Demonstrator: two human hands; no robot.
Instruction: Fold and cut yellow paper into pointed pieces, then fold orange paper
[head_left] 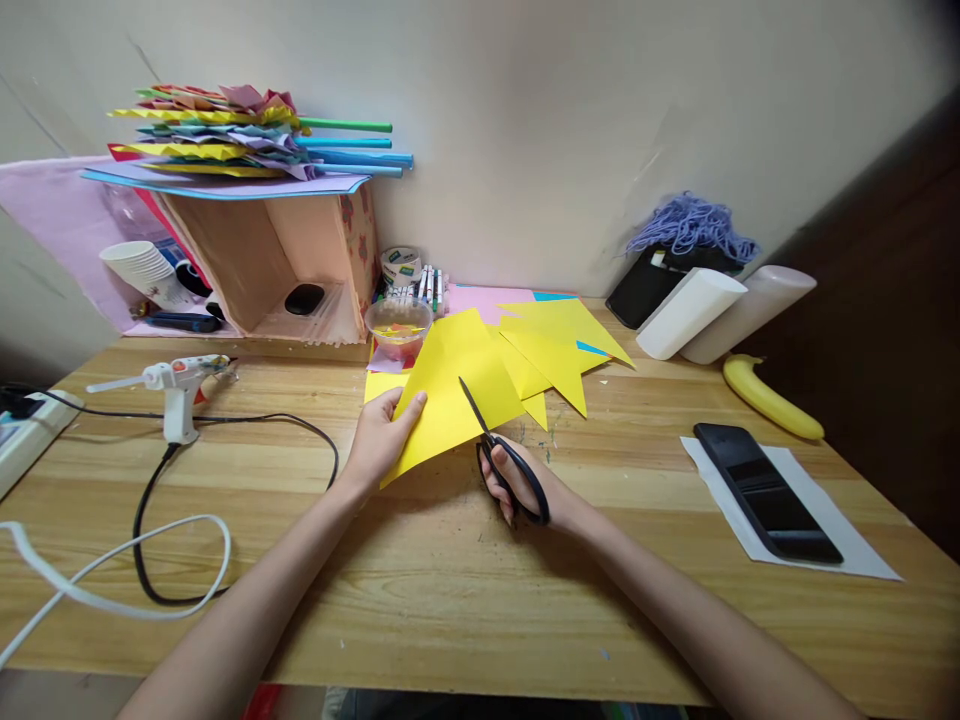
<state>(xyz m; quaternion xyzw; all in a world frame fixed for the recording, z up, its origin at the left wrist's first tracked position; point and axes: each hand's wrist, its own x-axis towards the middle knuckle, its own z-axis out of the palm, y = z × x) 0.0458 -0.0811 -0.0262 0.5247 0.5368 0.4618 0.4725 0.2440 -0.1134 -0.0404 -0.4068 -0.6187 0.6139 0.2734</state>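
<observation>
My left hand (384,432) pinches the left edge of a yellow sheet of paper (450,400), thumb on top, holding it tilted above the table. My right hand (525,480) has its fingers in the black handles of a pair of scissors (475,405). One dark blade lies over the sheet near its lower right edge; the other blade is hidden beneath the paper. Behind the sheet, several pointed yellow paper pieces (559,365) overlap on pink and blue sheets. A clear plastic bowl (400,328) with small paper scraps stands just beyond my left hand.
A white glue gun (180,390) with its cable lies left. Behind it stands a pink box (292,250) topped with paper flowers (217,130). Rightward are paper rolls (694,312), a banana (772,398) and a phone (769,492) on white paper. Markers (433,288) lie at the back.
</observation>
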